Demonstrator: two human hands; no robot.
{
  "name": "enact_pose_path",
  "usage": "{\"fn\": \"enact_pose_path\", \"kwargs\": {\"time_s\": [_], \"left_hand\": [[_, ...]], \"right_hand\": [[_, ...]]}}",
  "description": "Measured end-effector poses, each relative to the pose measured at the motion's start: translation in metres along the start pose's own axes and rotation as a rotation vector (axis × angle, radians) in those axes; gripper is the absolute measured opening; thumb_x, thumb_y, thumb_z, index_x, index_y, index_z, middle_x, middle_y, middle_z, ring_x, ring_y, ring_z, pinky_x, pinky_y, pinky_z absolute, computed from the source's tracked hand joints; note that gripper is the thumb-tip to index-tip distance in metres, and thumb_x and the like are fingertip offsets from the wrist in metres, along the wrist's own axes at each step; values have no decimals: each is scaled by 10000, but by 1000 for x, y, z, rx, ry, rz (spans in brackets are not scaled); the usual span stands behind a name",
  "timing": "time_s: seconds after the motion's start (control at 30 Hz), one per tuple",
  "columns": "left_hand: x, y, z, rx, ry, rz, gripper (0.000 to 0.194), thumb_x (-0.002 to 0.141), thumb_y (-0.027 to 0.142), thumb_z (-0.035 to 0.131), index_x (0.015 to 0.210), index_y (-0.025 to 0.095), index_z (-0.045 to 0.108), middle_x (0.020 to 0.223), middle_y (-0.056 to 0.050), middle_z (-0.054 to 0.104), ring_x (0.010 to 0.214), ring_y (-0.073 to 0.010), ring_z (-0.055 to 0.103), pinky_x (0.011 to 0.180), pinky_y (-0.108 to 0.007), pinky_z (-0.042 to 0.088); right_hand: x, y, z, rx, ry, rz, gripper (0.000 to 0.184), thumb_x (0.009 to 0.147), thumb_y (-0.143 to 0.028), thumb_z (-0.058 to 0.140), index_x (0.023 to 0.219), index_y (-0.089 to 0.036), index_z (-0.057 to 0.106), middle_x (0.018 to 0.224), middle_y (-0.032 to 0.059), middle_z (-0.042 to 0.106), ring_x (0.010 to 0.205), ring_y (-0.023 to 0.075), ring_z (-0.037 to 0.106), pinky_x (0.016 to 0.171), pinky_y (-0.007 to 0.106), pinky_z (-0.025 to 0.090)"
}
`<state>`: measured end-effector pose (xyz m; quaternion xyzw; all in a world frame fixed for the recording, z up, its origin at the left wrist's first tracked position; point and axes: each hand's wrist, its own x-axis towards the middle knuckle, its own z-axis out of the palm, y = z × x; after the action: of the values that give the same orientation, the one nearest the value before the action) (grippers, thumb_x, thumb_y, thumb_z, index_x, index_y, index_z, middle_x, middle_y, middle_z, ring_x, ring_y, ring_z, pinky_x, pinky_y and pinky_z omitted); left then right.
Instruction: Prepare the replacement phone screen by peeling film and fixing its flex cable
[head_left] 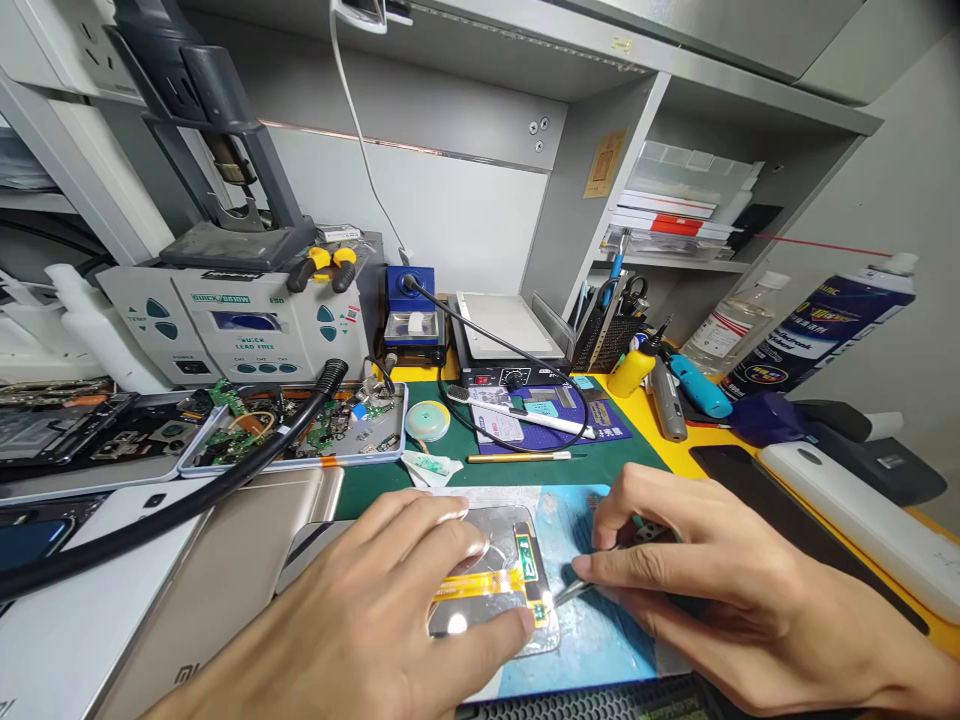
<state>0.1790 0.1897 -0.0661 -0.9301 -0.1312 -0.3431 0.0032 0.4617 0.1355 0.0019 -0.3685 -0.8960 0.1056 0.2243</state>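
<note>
A dark, shiny phone screen panel [499,522] lies on the blue work mat [574,530], with an orange flex cable [480,583] across its back. My left hand [397,590] rests over the panel, fingers spread and touching it. Its thumb presses beside a small green-and-gold connector [538,612] near the panel's right edge. Between the thumb and fingers of my right hand [697,580] are thin metal tweezers [574,592], their tip at the panel edge by that connector. The curled fingers hide most of the tweezers.
A hot-air station [247,320] stands back left, its black hose [285,440] crossing a tray [397,430] of circuit boards. A silver phone back [225,570] lies left. Behind are a toothbrush [551,418] and hot plate [502,325]. A spray can [821,325] stands right.
</note>
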Motion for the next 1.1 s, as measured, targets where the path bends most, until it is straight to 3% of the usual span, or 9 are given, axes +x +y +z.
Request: {"fn": "enact_pose_path", "kwargs": {"time_s": [0.6,0.83,1.1], "left_hand": [[2,0,-3,11,-6,9,381,925,136,378,1100,296,676,994,-74,601,1019,-258,569,898,-452,490],[2,0,-4,-2,-42,-4,355,907,141,442,1087,297,705,967,-72,612,993,-245,577,864,-420,507],[3,1,-5,-38,-51,-8,426,911,129,412,1189,307,682,996,-82,590,1012,-268,551,862,-458,497]], "right_hand": [[-1,-3,1,-42,-2,-21,320,855,-33,652,1118,-174,767,951,88,688,822,180,648,674,293,516],[-4,0,4,-18,-19,-15,336,847,-9,636,1117,-164,764,964,91,675,819,183,626,678,306,498],[-4,0,5,-46,-36,-23,335,852,-17,639,1133,-160,751,977,99,672,827,192,621,686,312,495]]}}
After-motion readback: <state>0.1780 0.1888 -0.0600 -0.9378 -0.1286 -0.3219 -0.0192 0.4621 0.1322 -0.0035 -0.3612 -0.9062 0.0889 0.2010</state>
